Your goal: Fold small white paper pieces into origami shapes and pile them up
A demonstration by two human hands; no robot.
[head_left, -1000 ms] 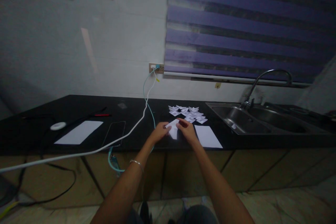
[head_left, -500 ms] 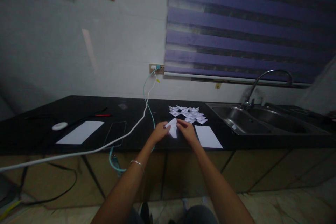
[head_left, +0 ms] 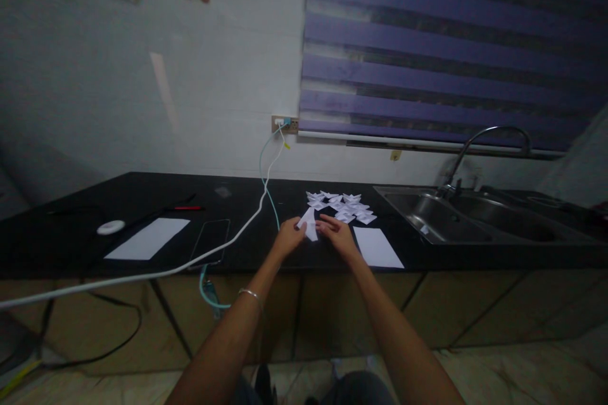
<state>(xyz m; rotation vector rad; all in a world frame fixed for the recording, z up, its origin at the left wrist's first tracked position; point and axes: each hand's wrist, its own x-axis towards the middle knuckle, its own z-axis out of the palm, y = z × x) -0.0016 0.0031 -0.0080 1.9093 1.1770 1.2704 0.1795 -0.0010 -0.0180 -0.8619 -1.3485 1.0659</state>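
A folded piece of white paper (head_left: 308, 223), narrow and pointed at the top, is held just above the black counter. My left hand (head_left: 289, 237) pinches its left side between thumb and fingers. At the paper's right edge is my right hand (head_left: 338, 234), its fingers stretched toward the paper and slightly apart. The fingertips reach the edge, though whether they press on it is hard to see. Just beyond my hands lie several folded white paper boats (head_left: 350, 205) in a cluster. A flat white paper sheet (head_left: 378, 247) rests right of my right hand.
Another stack or sheet of white paper (head_left: 148, 238) lies left, near a round white object (head_left: 111, 227), a red pen-like item (head_left: 189, 207) and a phone-like dark slab (head_left: 209, 242). A white cable (head_left: 244, 231) crosses the counter's left side. A steel sink (head_left: 430, 218) is at right.
The folded paper has turned and looks narrower. My right hand's fingers have loosened from their pinch and spread a little. My left hand keeps its grip.
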